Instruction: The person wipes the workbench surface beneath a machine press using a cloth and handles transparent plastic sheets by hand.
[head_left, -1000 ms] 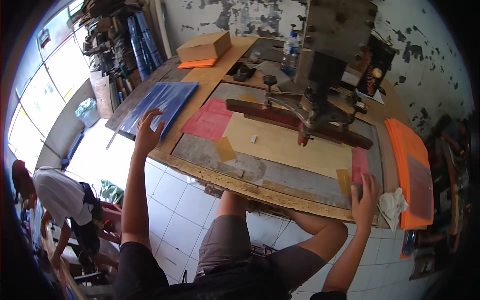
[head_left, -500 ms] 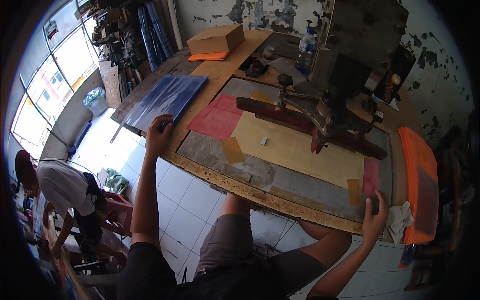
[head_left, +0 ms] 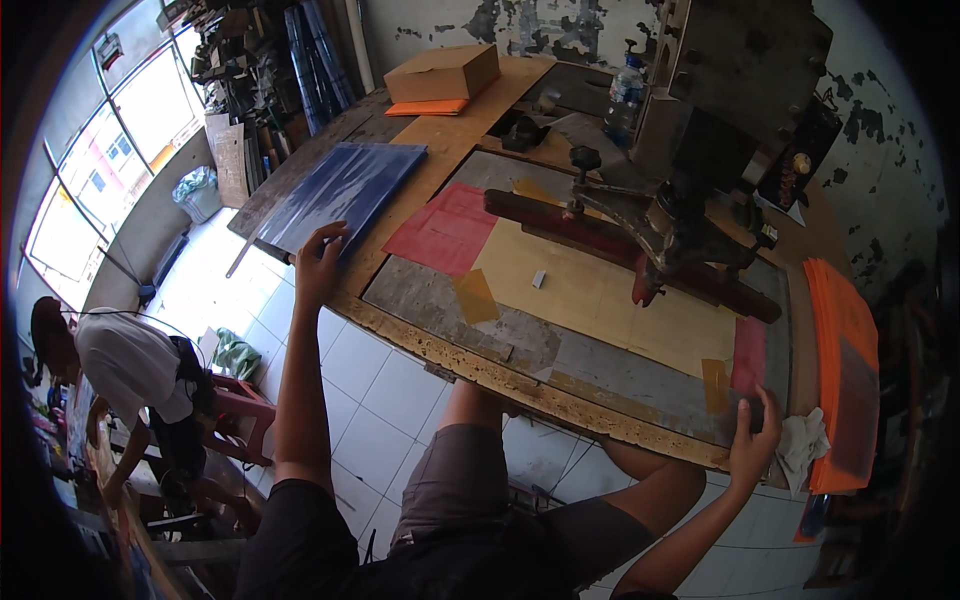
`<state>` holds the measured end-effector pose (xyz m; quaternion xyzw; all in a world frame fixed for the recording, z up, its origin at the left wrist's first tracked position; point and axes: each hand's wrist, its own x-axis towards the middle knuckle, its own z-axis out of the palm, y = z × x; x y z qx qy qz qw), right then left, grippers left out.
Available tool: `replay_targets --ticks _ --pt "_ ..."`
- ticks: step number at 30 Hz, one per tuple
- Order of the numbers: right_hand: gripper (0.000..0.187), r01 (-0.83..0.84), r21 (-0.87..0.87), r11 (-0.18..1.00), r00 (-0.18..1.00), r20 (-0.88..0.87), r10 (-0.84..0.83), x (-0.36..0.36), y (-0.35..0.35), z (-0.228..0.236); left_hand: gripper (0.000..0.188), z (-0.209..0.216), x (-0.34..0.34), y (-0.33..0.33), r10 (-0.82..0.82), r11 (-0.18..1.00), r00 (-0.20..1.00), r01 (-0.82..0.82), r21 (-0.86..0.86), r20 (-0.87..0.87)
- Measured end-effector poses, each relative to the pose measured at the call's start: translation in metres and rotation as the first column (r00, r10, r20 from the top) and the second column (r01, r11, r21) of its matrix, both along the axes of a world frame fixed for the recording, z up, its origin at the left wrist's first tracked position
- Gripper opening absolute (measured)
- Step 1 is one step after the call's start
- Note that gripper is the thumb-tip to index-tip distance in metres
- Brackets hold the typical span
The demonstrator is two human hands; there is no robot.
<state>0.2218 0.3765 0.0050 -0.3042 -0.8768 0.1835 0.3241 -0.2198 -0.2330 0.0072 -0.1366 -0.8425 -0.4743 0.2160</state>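
Seen from above at a worn wooden desk [head_left: 470, 365]: left hand [head_left: 318, 262], fingers spread, on the near corner of a blue sheet stack [head_left: 345, 190] at ten o'clock; right hand [head_left: 752, 445], fingers loosely open, touching the desk's front edge at four o'clock beside a white rag [head_left: 803, 447]. Nothing gripped in either. Likely risk: top blue sheet sliding off the desk edge under a careless drag, or a sleeve catching the press arm [head_left: 640, 235] at one o'clock.

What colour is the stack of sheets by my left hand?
Dark blue: the stack of sheets beside the left hand shows best in the head view.
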Motion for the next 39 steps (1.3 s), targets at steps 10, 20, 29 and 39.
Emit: replay_targets --ticks 10,20,29,39 --pt "0.041 -0.058 -0.061 0.996 0.998 -0.016 0.058 0.0 0.013 -0.007 0.037 -0.014 0.017 -0.014 0.142 0.976 0.984 -0.121 0.181 -0.11" --pt "0.038 -0.046 -0.094 0.994 0.999 -0.03 0.043 0.002 0.013 -0.003 0.021 0.014 0.038 -0.05 -0.155 0.979 0.984 0.165 -0.117 0.089" --pt "0.045 -0.026 -0.103 0.994 0.999 -0.049 0.021 0.004 0.018 -0.009 0.021 0.059 0.019 -0.059 -0.248 0.873 0.935 0.33 -0.359 0.255" --pt "0.044 -0.028 -0.112 0.993 0.998 -0.055 0.022 0.003 0.012 -0.006 0.023 0.055 0.007 -0.067 -0.272 0.841 0.929 0.356 -0.407 0.249"
